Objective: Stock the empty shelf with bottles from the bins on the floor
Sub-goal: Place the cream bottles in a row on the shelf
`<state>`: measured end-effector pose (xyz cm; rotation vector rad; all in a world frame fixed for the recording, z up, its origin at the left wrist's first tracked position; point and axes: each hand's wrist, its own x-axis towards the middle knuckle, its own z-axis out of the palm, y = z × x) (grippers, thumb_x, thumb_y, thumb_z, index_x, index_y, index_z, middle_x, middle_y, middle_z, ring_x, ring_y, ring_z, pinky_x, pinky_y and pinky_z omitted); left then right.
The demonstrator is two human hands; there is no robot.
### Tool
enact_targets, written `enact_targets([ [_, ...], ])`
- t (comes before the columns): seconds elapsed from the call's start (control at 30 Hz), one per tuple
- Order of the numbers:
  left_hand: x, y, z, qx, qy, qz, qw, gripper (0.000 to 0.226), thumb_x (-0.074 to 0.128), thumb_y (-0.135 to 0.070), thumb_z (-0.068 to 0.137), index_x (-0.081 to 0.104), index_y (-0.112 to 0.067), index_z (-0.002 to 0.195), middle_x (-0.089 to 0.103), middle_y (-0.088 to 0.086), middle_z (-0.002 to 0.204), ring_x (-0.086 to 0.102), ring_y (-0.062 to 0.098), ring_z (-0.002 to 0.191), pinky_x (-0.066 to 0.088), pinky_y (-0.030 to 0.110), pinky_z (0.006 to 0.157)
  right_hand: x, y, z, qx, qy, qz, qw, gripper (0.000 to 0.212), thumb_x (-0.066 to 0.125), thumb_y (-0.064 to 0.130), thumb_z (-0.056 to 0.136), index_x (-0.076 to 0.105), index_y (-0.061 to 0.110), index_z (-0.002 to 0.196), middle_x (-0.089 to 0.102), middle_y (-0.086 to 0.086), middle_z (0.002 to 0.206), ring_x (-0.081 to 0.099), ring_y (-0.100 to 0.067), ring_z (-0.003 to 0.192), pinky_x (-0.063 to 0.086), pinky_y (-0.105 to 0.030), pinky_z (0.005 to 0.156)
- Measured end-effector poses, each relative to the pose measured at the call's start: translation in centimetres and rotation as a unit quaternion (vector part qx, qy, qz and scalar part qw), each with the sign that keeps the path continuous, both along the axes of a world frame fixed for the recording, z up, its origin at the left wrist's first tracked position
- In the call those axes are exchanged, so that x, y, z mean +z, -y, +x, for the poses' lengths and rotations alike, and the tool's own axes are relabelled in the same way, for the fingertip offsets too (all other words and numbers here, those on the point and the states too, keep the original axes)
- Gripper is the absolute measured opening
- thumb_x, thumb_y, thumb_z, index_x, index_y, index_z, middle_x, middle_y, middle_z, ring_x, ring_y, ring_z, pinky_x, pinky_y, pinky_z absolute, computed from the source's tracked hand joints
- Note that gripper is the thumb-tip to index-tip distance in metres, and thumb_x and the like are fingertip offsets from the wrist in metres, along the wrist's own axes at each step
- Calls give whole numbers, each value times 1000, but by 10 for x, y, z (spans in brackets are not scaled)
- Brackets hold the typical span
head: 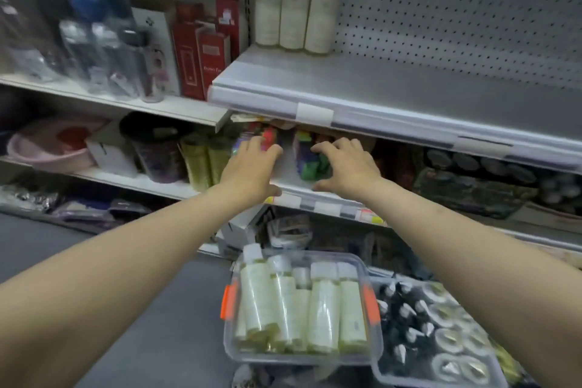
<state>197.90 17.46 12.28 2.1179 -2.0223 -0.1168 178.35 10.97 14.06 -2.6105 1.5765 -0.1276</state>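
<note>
Head view: left hand (252,173) and right hand (343,167) both empty, fingers loosely curled. Bottles (324,315) are in the clear bin (376,343) on the floor, below and between the hands (right looks marginally nearer). They lie leaning back, caps pointing toward the shelving, long axis near-to-far. Target shelf (441,94) is above the hands, with three stocked bottles (296,16) upright at its left end.
</note>
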Motion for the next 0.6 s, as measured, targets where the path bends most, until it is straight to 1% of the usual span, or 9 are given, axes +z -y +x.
enact_targets([
  [0.07,-30,-4,1,-7,-11,28,1000,80,83,-43,72,41,-25,137,33,11,142,35,35,129,44,47,99,-30,-6,-1,-10,-14,28,999,77,77,56,76,42,37,143,45,-5,136,37,-29,127,39,-44,101],
  [0.13,-62,-5,4,-3,-46,66,997,81,84,-42,72,42,-24,139,31,13,146,31,35,134,42,48,102,-64,-9,-3,-18,-24,64,997,76,76,57,77,44,35,143,46,-6,136,37,-29,128,39,-43,102],
  [0.27,-129,-2,16,40,-109,145,983,85,84,-45,71,41,-19,140,37,12,143,33,33,133,38,46,107,-141,-14,-8,-38,-40,169,984,73,73,58,81,46,30,142,47,-6,137,37,-30,131,39,-41,102],
  [0.33,-163,1,25,61,-141,190,970,88,82,-48,73,40,-15,143,39,14,142,35,34,133,36,44,109,-180,-18,-10,-52,-45,219,973,69,70,58,84,47,30,142,49,-6,137,38,-30,130,41,-42,101],
  [0.43,-209,4,38,95,-196,251,943,89,81,-50,74,38,-15,145,43,15,143,39,34,133,36,43,109,-234,-26,-11,-56,-39,302,951,61,64,53,91,46,32,145,48,-5,147,36,-30,137,38,-41,109],
  [0.53,-247,7,47,120,-253,294,914,90,79,-49,76,36,-15,147,45,11,147,41,30,135,38,40,108,-279,-36,-10,-63,-24,387,920,54,51,50,100,41,35,150,48,-6,150,34,-30,140,37,-41,111],
  [0.6,-266,9,49,147,-288,309,894,90,80,-47,77,35,-13,147,47,11,145,46,30,132,41,36,104,-298,-44,-9,-68,-8,427,902,53,45,50,102,36,37,153,45,-4,153,28,-29,143,33,-39,114],
])
